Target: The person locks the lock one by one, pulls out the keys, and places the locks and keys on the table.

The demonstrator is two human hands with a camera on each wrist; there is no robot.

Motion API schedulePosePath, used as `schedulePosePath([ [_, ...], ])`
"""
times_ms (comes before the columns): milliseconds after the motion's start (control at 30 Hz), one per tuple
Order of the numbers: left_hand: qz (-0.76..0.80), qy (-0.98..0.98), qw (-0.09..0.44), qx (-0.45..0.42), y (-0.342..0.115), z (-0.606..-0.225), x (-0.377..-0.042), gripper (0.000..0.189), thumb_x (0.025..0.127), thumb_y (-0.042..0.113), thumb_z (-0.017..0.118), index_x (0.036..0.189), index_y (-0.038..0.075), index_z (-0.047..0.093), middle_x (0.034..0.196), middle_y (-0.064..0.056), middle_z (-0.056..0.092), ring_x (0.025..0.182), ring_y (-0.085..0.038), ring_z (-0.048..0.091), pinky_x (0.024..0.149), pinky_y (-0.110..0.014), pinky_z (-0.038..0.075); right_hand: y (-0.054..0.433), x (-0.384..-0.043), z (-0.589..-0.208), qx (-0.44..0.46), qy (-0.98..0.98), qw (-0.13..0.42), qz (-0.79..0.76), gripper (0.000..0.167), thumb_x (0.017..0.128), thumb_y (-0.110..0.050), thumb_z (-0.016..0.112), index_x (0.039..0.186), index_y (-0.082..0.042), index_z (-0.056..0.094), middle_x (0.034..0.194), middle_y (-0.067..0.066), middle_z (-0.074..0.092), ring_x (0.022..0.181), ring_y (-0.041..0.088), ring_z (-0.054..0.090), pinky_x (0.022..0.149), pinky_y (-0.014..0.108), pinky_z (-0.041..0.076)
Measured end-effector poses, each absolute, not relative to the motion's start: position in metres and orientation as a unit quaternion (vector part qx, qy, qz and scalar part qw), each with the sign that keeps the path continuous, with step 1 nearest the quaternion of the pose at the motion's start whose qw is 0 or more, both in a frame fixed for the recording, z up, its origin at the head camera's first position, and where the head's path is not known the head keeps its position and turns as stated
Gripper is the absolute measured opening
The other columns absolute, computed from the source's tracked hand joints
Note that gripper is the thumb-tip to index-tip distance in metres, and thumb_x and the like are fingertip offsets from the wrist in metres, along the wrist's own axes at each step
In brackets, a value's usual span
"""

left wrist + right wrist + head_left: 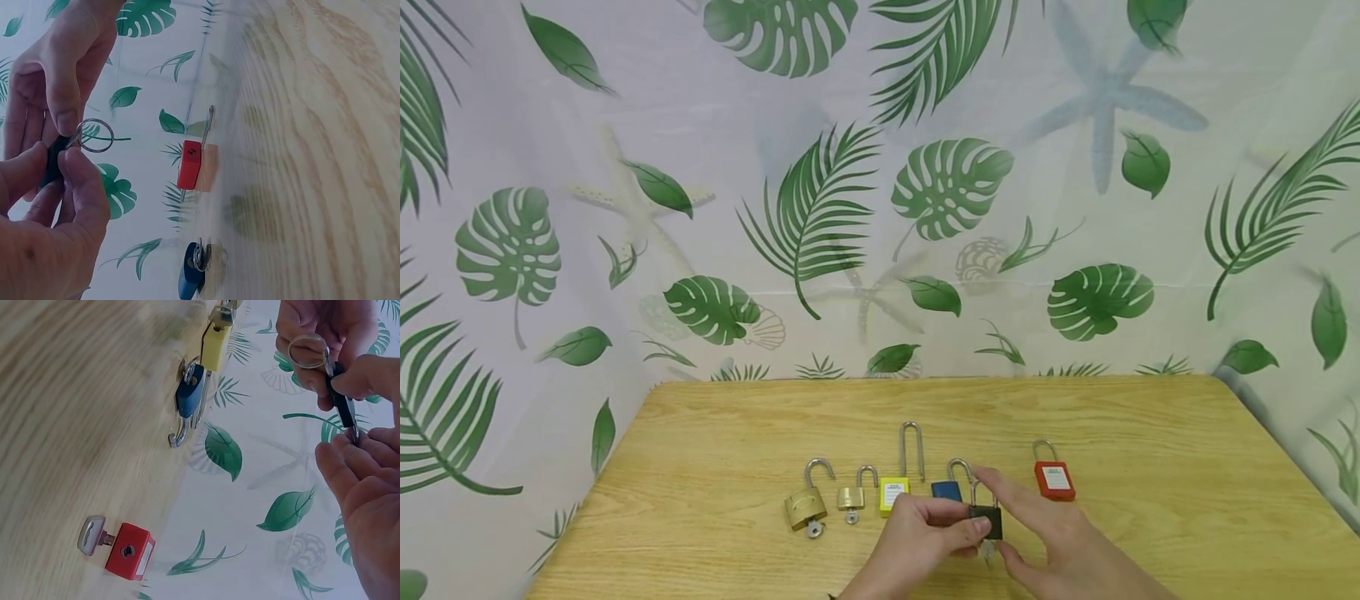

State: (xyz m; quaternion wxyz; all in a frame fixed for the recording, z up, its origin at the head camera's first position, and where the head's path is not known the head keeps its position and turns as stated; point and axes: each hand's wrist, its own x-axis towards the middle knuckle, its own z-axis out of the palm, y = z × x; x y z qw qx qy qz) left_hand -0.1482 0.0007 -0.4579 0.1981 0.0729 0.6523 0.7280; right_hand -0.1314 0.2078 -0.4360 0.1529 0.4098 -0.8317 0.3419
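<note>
The head view is bright and evenly lit. Both wrist views look dimmer, and the wooden tabletop (325, 187) faintly mirrors the red padlock (189, 165).

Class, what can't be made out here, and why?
Blue padlock, head view: lower body hidden by left hand.
Yellow padlock, head view: label print too small.
Black padlock, left wrist view: body mostly covered by fingers.
Right arm, head view: cut off by bottom edge.
</note>
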Motion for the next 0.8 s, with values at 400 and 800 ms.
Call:
schedulePosePath([
  [400,0.72,0.661,0.202,0.068,0.0,-0.456,-0.147,0.019,0.092,0.014,0.078,0.104,-0.001,0.08,0.093,-0.017,0.079,0.079,-0.01,0.074,0.076,-0.028,0.063,0.209,-0.136,-0.446,0.445,-0.808,0.191,0.335,0.07,0.09,-0.007,0.077,0.151,0.004,0.044,0.154,0.007,0.052,0.071,-0.008,0.046,0.074,0.001,0.044],
  [800,0.711,0.671,0.199,0.062,0.002,-0.459,-0.144,0.016,0.091,0.013,0.078,0.102,0.001,0.081,0.093,-0.017,0.079,0.081,-0.013,0.076,0.074,-0.027,0.063,0.204,-0.132,-0.445,0.424,-0.832,0.21,0.291,0.076,0.08,-0.004,0.079,0.15,-0.002,0.048,0.131,0.026,0.067,0.074,-0.009,0.045,0.068,0.0,0.039],
])
